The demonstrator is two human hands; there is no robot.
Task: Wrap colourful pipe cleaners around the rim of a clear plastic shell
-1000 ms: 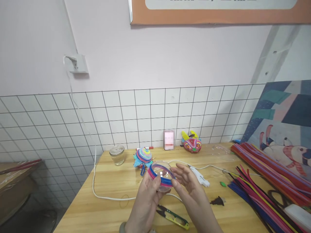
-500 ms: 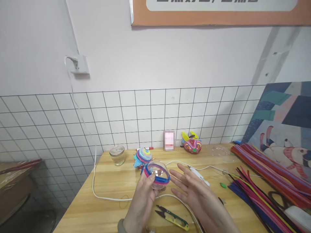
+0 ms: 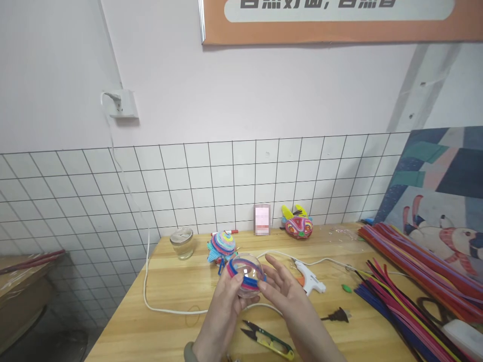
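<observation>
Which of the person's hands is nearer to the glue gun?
Right. The right hand is just left of the glue gun; the left hand is farther to its left, holding the clear ball.

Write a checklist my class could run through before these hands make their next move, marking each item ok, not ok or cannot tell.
1. Left hand gripping the clear ball: ok.
2. Right hand touching the ball: ok, at its near right side.
3. Blue-and-pink band unbroken all round: cannot tell, the hands cover part of it.
4. Thread snips within reach: ok, lying on the wooden table near the forearms.
5. Glue gun cold: cannot tell; it lies beyond the right hand.
6. Black plug connected: not ok, its prongs are exposed on the table.
</observation>
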